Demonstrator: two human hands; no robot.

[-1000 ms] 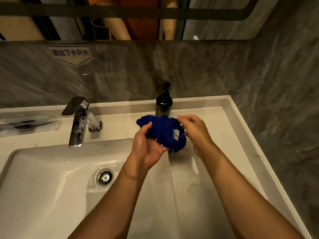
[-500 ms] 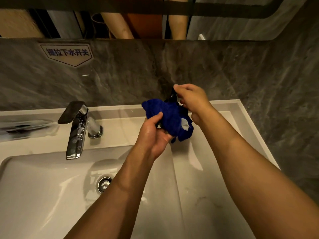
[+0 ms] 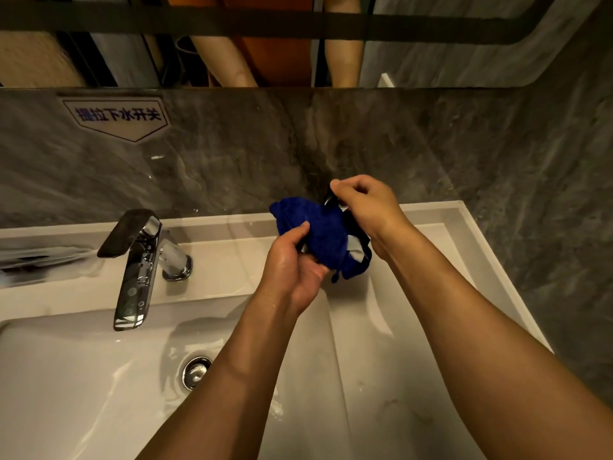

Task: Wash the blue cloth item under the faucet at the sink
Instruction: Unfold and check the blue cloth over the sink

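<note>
Left hand [image 3: 293, 265] grips the bunched blue cloth [image 3: 320, 235] from below, thumb curled over it, while the right hand [image 3: 366, 207] pinches something dark at the cloth's upper right edge; what exactly, I cannot tell. The bundle hangs above the counter [image 3: 232, 260], right of the basin [image 3: 83, 393]. No water runs from the faucet [image 3: 136, 263], which stands well off to the cloth's left, nearer the left hand.
</note>
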